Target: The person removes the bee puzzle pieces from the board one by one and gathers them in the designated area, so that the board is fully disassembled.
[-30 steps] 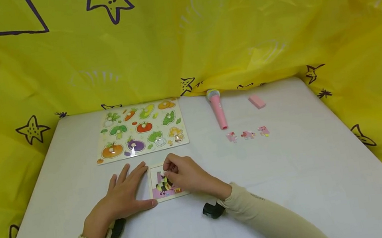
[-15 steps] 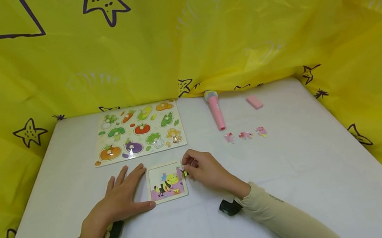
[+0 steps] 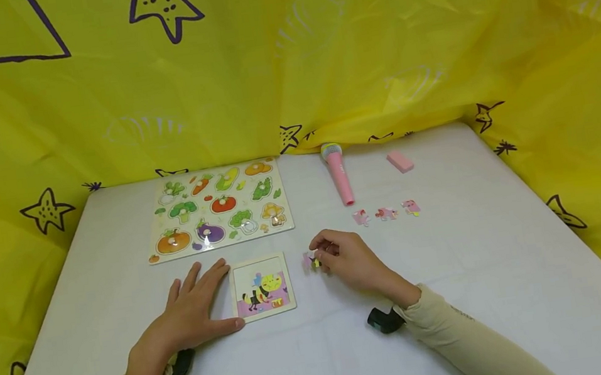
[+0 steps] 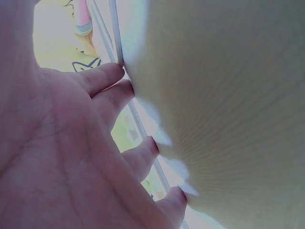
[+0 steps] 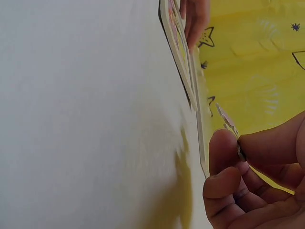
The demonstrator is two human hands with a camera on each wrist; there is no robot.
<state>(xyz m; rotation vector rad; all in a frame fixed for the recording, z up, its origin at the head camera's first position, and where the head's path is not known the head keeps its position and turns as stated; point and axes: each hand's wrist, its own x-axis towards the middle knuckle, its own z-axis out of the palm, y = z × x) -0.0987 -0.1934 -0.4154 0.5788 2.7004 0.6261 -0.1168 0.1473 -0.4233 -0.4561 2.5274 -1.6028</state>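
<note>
A small square bee puzzle [image 3: 263, 297] in a pale frame lies on the table, with its upper part showing bare white backing. My left hand [image 3: 188, 310] rests flat and spread at the puzzle's left side, thumb and a fingertip at the frame's edge. To the right of the frame, my right hand [image 3: 350, 260] pinches a pink, yellow and black jigsaw piece [image 3: 310, 261] between thumb and fingers. The right wrist view shows that piece [image 5: 228, 119] edge-on, held up off the white surface.
A vegetable peg puzzle board [image 3: 218, 208] lies behind the left hand. A pink microphone [image 3: 339, 176] and a pink block [image 3: 400, 161] are at the back right. In front of them are three jigsaw pieces [image 3: 386, 213] in a row. Yellow cloth [image 3: 283, 56] hangs behind the table.
My right hand has lifted the jigsaw piece out from the small puzzle and carried it to the right, baring white backing. The left hand has stayed by the frame.
</note>
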